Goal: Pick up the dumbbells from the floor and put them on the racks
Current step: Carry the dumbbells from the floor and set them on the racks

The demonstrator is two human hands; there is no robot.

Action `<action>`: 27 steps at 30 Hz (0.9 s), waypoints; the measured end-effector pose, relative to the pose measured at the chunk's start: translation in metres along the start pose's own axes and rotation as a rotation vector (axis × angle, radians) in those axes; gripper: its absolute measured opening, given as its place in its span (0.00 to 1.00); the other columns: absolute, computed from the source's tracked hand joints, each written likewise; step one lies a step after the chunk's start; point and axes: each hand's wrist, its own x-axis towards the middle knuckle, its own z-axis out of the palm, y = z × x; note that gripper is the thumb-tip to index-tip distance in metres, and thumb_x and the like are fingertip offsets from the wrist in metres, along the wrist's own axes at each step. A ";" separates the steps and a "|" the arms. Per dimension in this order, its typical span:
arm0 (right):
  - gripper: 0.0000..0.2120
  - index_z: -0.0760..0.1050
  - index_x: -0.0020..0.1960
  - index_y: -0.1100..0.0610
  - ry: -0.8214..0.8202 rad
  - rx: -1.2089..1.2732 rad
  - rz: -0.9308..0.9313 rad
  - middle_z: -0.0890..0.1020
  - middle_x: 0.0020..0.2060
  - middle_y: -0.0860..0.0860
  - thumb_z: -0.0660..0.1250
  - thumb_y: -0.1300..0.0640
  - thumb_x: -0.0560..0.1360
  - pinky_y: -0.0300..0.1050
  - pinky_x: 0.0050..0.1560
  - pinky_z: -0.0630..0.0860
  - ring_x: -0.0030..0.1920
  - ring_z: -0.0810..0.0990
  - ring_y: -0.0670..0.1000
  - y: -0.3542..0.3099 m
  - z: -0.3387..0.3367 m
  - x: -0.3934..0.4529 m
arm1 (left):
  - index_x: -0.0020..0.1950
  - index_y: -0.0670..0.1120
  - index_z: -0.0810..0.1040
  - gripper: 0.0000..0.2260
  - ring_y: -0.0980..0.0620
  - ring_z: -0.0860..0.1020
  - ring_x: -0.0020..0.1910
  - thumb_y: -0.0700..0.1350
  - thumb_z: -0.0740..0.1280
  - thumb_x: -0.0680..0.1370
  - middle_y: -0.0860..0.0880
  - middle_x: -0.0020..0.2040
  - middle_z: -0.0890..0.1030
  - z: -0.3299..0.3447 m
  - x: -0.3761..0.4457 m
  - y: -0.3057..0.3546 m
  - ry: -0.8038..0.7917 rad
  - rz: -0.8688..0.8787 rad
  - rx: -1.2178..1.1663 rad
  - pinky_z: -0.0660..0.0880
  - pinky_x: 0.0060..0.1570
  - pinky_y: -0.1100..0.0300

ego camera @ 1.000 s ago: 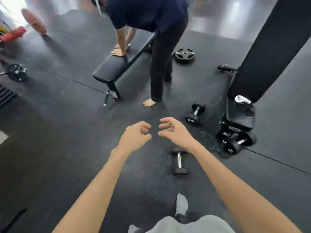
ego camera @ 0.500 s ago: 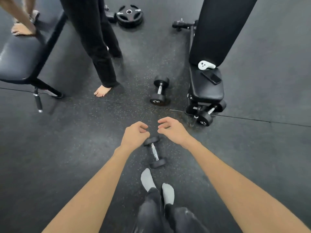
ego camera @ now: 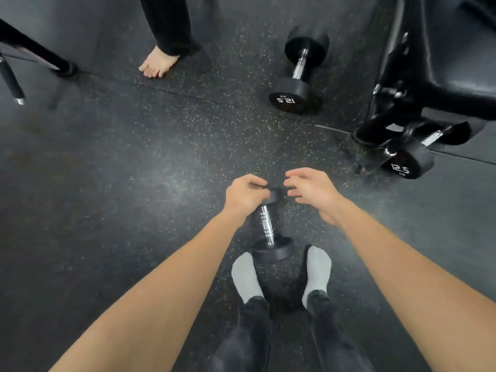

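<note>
A small black dumbbell point(ego camera: 266, 222) with a chrome handle lies on the speckled rubber floor just ahead of my feet. My left hand point(ego camera: 243, 196) is over its far head with fingers curled at the head's edge; whether it grips is unclear. My right hand point(ego camera: 314, 190) hovers just right of that head, fingers half bent and apart, holding nothing. A larger dumbbell marked 12.5 point(ego camera: 298, 73) lies farther ahead. Another 12.5 dumbbell point(ego camera: 405, 162) rests against a bench's base at the right. No rack is in view.
A black bench frame point(ego camera: 402, 103) fills the upper right. Another person's bare foot point(ego camera: 157, 64) stands at the top centre, with a second bench's leg point(ego camera: 40, 55) at the upper left. My feet in grey socks point(ego camera: 245, 275) flank the small dumbbell's near head.
The view has dropped and closed in on the floor. Both hands have lowered onto the small dumbbell's far head, and my feet now stand on either side of its near head.
</note>
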 end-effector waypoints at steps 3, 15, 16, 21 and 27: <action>0.07 0.80 0.58 0.53 0.007 0.010 0.059 0.83 0.52 0.50 0.66 0.57 0.82 0.43 0.52 0.79 0.49 0.81 0.50 0.033 0.018 0.067 | 0.43 0.55 0.84 0.07 0.52 0.79 0.47 0.42 0.75 0.75 0.56 0.43 0.83 0.036 0.063 -0.034 0.065 -0.096 -0.112 0.73 0.47 0.61; 0.28 0.71 0.71 0.53 0.031 0.217 0.540 0.77 0.67 0.53 0.69 0.40 0.77 0.56 0.61 0.77 0.59 0.80 0.57 0.114 0.076 0.215 | 0.65 0.44 0.72 0.22 0.44 0.76 0.54 0.52 0.75 0.77 0.46 0.60 0.77 0.084 0.209 -0.109 0.108 -0.601 -0.397 0.75 0.47 0.53; 0.26 0.72 0.67 0.52 0.014 0.213 0.551 0.79 0.65 0.53 0.71 0.40 0.75 0.55 0.57 0.78 0.58 0.81 0.57 0.117 0.079 0.221 | 0.65 0.44 0.74 0.21 0.45 0.78 0.50 0.51 0.75 0.77 0.46 0.58 0.79 0.087 0.215 -0.111 0.101 -0.621 -0.420 0.76 0.46 0.52; 0.12 0.72 0.51 0.56 0.002 0.459 0.599 0.78 0.58 0.59 0.74 0.53 0.75 0.60 0.49 0.84 0.50 0.83 0.61 0.126 0.095 0.232 | 0.55 0.47 0.80 0.11 0.44 0.82 0.50 0.50 0.74 0.77 0.45 0.56 0.82 0.079 0.231 -0.122 0.049 -0.705 -0.449 0.80 0.41 0.50; 0.29 0.77 0.63 0.59 0.076 0.548 0.545 0.82 0.59 0.60 0.77 0.60 0.62 0.60 0.41 0.86 0.54 0.85 0.63 0.130 0.099 0.212 | 0.50 0.45 0.77 0.06 0.47 0.78 0.39 0.45 0.72 0.81 0.46 0.43 0.79 0.061 0.202 -0.130 -0.049 -0.702 -0.474 0.79 0.41 0.50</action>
